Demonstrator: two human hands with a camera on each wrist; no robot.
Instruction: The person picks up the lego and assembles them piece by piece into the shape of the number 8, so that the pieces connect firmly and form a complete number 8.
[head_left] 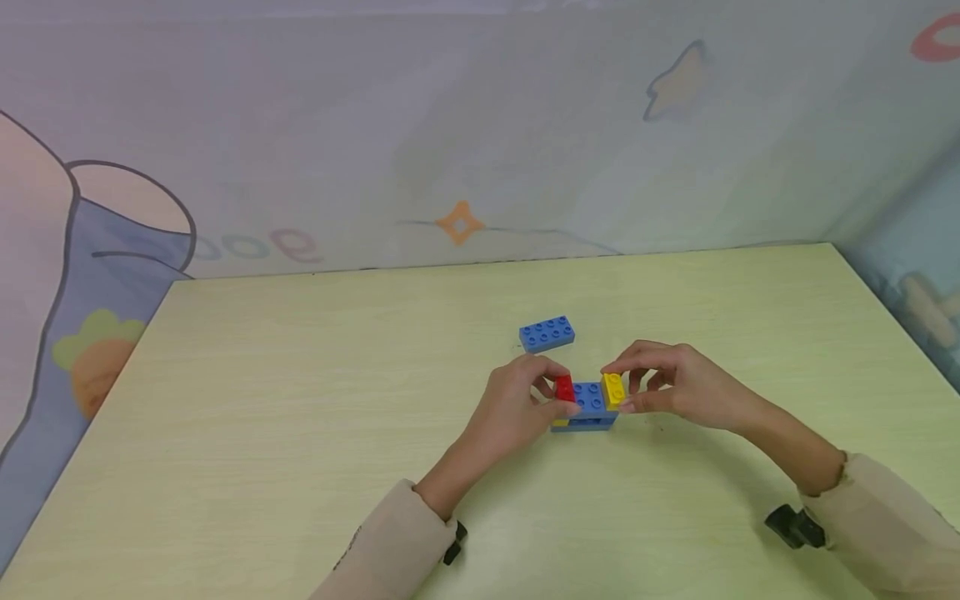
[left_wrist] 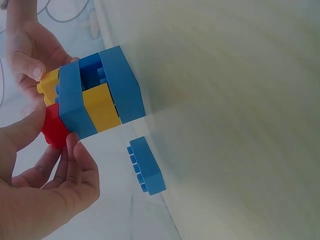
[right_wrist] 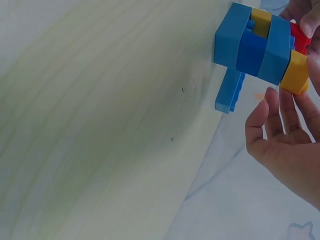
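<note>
Brick stack [head_left: 587, 410] at table [head_left: 300, 417] centre: red brick [head_left: 564, 388] pinched by left hand [head_left: 517, 408], yellow brick [head_left: 612, 389] by right hand [head_left: 675, 383], both atop; spare blue brick [head_left: 547, 333] unplaced at 11 o'clock.

A pale yellow-green bench [head_left: 300, 433] with a faint wood grain stands against a wall, its far edge meeting the wall. Two things lie directly on it, right of centre: a stack of blocks [head_left: 584, 408] with blue plates top and bottom, and just behind it, apart, a single flat blue block [head_left: 547, 333] lying studs up
</note>
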